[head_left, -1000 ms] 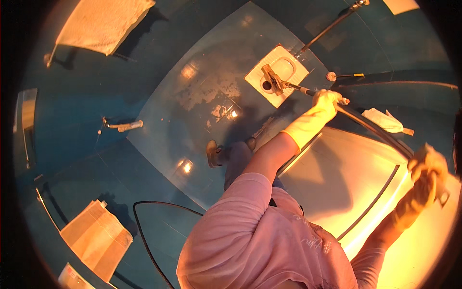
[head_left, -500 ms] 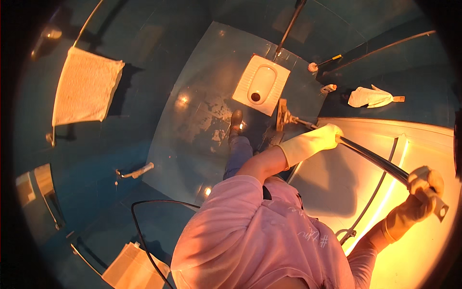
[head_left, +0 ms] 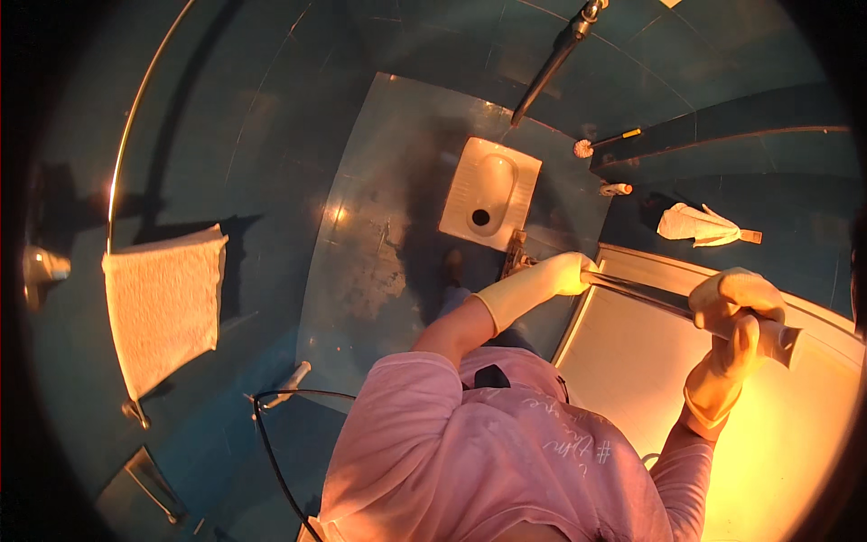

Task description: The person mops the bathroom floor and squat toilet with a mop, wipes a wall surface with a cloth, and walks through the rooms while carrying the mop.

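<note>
Both my hands wear pale rubber gloves and hold one metal pole (head_left: 637,291), part of a long-handled floor tool. My left hand (head_left: 567,274) is closed round its lower stretch. My right hand (head_left: 736,316) wraps the top end, whose pale tip sticks out past the fingers. The narrow crosswise head (head_left: 515,253) rests by the near right corner of the white squat toilet (head_left: 456,200); I cannot tell whether it is a brush or a squeegee. My left forearm partly covers the tool's lower part.
Shiny, wet-looking floor (head_left: 361,262) surrounds the toilet. Wide white panel (head_left: 614,361) lies to my right. By the far right wall are a toilet brush (head_left: 585,147), a bottle (head_left: 616,190) and a white cloth (head_left: 695,224). A towel (head_left: 167,307) hangs at left; a black cable (head_left: 264,434) loops beside me.
Both hands have shifted left with the pole, my right hand also upward in the view. The tool's head sits slightly lower and further left. My view has tilted, so the surroundings have shifted.
</note>
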A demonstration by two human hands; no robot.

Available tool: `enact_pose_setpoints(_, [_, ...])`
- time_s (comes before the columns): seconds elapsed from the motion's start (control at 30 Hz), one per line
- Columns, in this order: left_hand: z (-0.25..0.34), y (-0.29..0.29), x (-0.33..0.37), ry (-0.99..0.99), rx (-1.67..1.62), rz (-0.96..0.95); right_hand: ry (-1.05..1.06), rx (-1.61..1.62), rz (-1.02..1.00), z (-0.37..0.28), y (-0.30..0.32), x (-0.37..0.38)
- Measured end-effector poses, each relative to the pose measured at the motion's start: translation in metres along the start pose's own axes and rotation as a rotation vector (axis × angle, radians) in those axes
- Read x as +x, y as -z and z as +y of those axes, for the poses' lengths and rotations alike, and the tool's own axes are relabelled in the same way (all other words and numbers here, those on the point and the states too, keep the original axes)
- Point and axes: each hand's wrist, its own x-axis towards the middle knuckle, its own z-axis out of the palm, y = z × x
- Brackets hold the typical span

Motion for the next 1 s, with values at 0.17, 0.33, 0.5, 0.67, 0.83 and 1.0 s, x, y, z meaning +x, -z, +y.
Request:
enact_pose_setpoints(0.17, [-0.008,0.078,-0.003,-0.068,0.004,0.110,-0.018,0.020,0.070,0.016,-0.024,0.039])
enact_pose_setpoints(0.33, [-0.016,0.108,0.028,-0.113,-0.276,0.185,0.026,-0.103,0.119,0.018,-0.019,0.071])
enact_pose_setpoints(0.5, [0.029,0.150,0.025,-0.176,-0.238,0.359,0.332,0.178,-0.186,0.058,0.041,0.103])
enact_pose_setpoints(0.67, [0.072,0.203,0.031,-0.119,-0.181,0.507,-0.090,0.076,-0.137,0.131,0.056,0.115])
enact_pose_setpoints(0.83, [0.028,0.236,0.081,-0.249,0.147,0.595,-0.190,0.213,-0.415,0.169,0.004,0.180])
enact_pose_setpoints(1.0, [0.112,0.265,0.068,0.345,0.173,0.613,-0.496,0.537,-0.482,0.235,-0.009,0.222])
